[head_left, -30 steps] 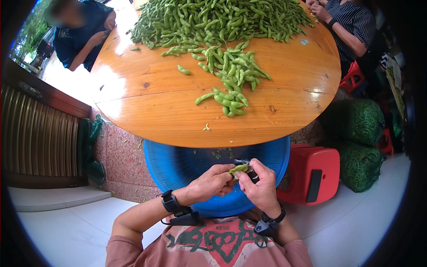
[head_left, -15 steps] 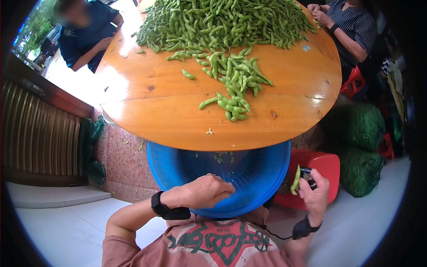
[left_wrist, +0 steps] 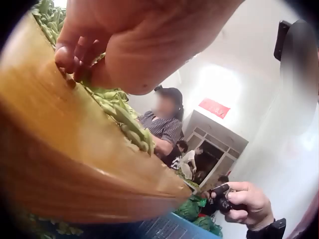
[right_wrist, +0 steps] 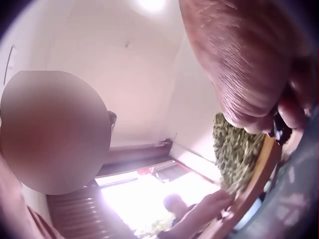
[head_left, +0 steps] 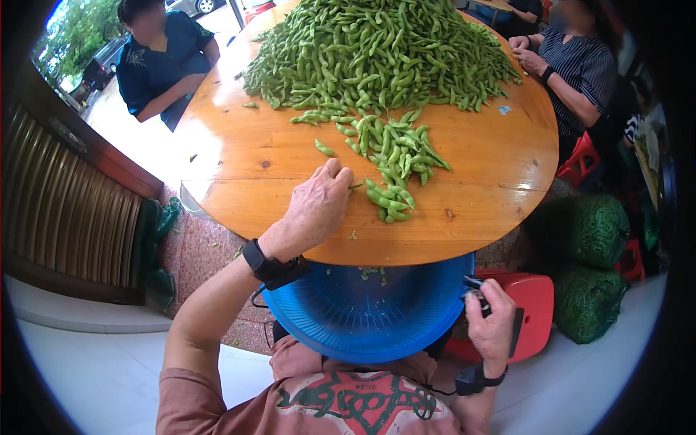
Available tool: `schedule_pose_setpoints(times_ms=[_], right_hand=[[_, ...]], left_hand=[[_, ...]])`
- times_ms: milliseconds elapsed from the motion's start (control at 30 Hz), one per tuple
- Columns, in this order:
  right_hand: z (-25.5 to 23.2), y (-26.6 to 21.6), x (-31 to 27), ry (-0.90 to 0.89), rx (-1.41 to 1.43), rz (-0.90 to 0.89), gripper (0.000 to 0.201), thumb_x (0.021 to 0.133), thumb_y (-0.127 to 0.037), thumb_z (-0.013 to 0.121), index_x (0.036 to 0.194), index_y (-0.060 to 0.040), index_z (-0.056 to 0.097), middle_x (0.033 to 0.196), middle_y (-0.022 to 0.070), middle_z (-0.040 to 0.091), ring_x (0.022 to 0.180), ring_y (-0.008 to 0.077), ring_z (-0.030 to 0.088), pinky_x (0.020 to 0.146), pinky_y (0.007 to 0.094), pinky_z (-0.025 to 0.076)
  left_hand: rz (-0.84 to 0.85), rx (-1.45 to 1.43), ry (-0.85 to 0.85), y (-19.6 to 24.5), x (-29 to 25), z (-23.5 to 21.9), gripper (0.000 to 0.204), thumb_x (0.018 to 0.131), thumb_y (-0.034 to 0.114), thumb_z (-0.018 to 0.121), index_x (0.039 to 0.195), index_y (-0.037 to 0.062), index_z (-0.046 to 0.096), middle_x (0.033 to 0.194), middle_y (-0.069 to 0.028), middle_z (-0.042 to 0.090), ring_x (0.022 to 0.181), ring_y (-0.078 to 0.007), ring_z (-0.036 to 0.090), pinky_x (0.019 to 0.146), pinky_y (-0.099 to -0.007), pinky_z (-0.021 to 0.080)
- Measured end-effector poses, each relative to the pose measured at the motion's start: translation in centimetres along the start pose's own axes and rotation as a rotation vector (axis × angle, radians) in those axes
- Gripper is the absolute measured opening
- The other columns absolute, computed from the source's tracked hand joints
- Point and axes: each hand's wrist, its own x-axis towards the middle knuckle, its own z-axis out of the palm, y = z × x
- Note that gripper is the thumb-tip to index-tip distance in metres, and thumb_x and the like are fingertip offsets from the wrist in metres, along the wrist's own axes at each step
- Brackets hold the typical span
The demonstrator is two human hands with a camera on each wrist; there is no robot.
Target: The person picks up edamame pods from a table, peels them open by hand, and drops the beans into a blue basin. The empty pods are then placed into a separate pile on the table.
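Note:
Over the wooden table point(head_left: 239, 196), my left hand point(head_left: 317, 206) has its fingertips at a green pod point(head_left: 355, 185) beside a small group of pods point(head_left: 390, 201). The left wrist view shows the thumb and fingers of that hand point(left_wrist: 114, 55) pinched together at the tabletop, a bit of green between them. My right hand point(head_left: 493, 326) grips a small black tool point(head_left: 475, 291) above the right rim of the blue basin point(head_left: 362, 351). Fingers curl round that dark tool point(right_wrist: 281, 130) in the right wrist view, partly hiding it.
A large heap of pods point(head_left: 377, 54) covers the table's far side. One person point(head_left: 163, 65) sits at the far left, another point(head_left: 573, 65) at the right. A red stool point(head_left: 533, 319) and green net sacks point(head_left: 591, 301) stand right of the basin, which holds some green bits.
My left hand has moved from above the basin forward to the pods on the table. The pod that was in my right hand is gone from it; the black tool stays gripped.

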Motion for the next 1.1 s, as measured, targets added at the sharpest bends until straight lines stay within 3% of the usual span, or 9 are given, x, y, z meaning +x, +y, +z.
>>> schedule_pose_setpoints(times_ms=[100, 200, 267, 367, 500, 567, 833, 1033, 1100], right_hand=[[2.5, -0.9, 0.5, -0.101, 0.222, -0.002, 0.006, 0.087, 0.0, 0.062, 0.085, 0.0033, 0.057, 0.074, 0.0119, 0.054, 0.062, 0.0233, 0.057, 0.058, 0.0332, 0.045], [4.3, -2.7, 0.8, -0.201, 0.576, 0.154, 0.013, 0.094, -0.004, 0.061, 0.083, 0.002, 0.057, 0.066, 0.003, 0.052, 0.054, 0.0089, 0.052, 0.05, 0.0263, 0.04], [5.1, -4.1, 0.9, -0.243, 0.799, 0.237, 0.016, 0.099, -0.006, 0.059, 0.084, 0.0004, 0.058, 0.065, -0.0022, 0.051, 0.054, 0.0036, 0.049, 0.047, 0.0223, 0.036], [6.0, -4.4, 0.7, -0.288, 0.916, 0.273, 0.016, 0.099, -0.007, 0.06, 0.085, 0.0005, 0.057, 0.068, -0.0016, 0.05, 0.055, 0.004, 0.049, 0.048, 0.0221, 0.037], [6.6, -4.0, 0.5, -0.306, 0.914, 0.281, 0.017, 0.099, -0.006, 0.06, 0.084, 0.0009, 0.056, 0.072, -0.0008, 0.049, 0.057, 0.0043, 0.05, 0.048, 0.0217, 0.039], [6.5, -3.6, 0.5, -0.334, 0.893, 0.273, 0.017, 0.098, -0.005, 0.06, 0.083, 0.0006, 0.054, 0.074, -0.0006, 0.047, 0.057, 0.004, 0.05, 0.048, 0.0216, 0.038], [6.2, -2.2, 0.6, -0.373, 0.851, 0.328, 0.016, 0.096, -0.006, 0.063, 0.083, -0.0011, 0.056, 0.074, -0.0023, 0.048, 0.057, 0.0033, 0.049, 0.047, 0.0212, 0.037], [4.9, -1.2, 0.1, -0.197, 0.663, 0.147, 0.009, 0.094, -0.011, 0.067, 0.094, -0.0018, 0.068, 0.07, -0.0036, 0.052, 0.054, 0.0027, 0.047, 0.049, 0.0208, 0.036], [3.8, -1.5, -0.2, -0.12, 0.698, 0.356, 0.01, 0.09, -0.01, 0.07, 0.095, -0.002, 0.07, 0.066, -0.0031, 0.055, 0.054, 0.0035, 0.048, 0.049, 0.022, 0.037]], left_hand=[[0.016, 0.047, 0.131, -0.1, -1.1, 0.1, 0.015, 0.093, 0.012, 0.063, 0.102, 0.0019, 0.056, 0.087, -0.0166, 0.057, 0.081, -0.0335, 0.062, 0.071, -0.0431, 0.05], [-0.078, -0.439, -0.049, 3.5, -4.1, -2.1, 0.013, 0.098, 0.014, 0.061, 0.101, 0.0028, 0.055, 0.076, -0.0097, 0.057, 0.066, -0.0204, 0.06, 0.059, -0.0332, 0.048], [-0.383, -1.187, -0.348, 5.9, -6.6, -1.9, 0.013, 0.104, 0.016, 0.058, 0.1, 0.004, 0.056, 0.071, -0.0021, 0.056, 0.06, -0.009, 0.053, 0.052, -0.0234, 0.041], [-0.524, -1.427, -0.42, 7.7, -9.1, -0.3, 0.013, 0.105, 0.017, 0.056, 0.1, 0.0045, 0.056, 0.075, 0.0, 0.057, 0.063, -0.006, 0.052, 0.052, -0.0208, 0.039], [-0.472, -1.391, -0.336, 8.3, -10.7, 2.0, 0.012, 0.103, 0.014, 0.059, 0.099, 0.0025, 0.057, 0.074, 0.0003, 0.056, 0.063, -0.006, 0.05, 0.054, -0.0217, 0.041], [-0.223, -0.926, -0.24, 8.4, -10.6, 1.6, 0.01, 0.101, 0.009, 0.061, 0.097, 0.0003, 0.058, 0.073, 0.0004, 0.057, 0.063, -0.0061, 0.052, 0.056, -0.0232, 0.044], [-0.048, -0.754, -0.093, 9.1, -10.3, 1.5, 0.01, 0.09, 0.001, 0.069, 0.096, 0.0006, 0.061, 0.072, -0.0087, 0.061, 0.059, -0.0141, 0.058, 0.054, -0.0279, 0.046], [0.166, -0.785, -0.07, 10.9, -8.9, 3.3, 0.014, 0.087, 0.003, 0.072, 0.098, 0.0015, 0.063, 0.081, -0.0152, 0.065, 0.07, -0.0315, 0.067, 0.06, -0.0382, 0.053], [0.241, -0.776, -0.199, 11.6, -8.3, 3.1, 0.019, 0.088, 0.007, 0.072, 0.104, 0.0018, 0.062, 0.086, -0.0161, 0.064, 0.073, -0.0351, 0.067, 0.063, -0.0412, 0.055]])
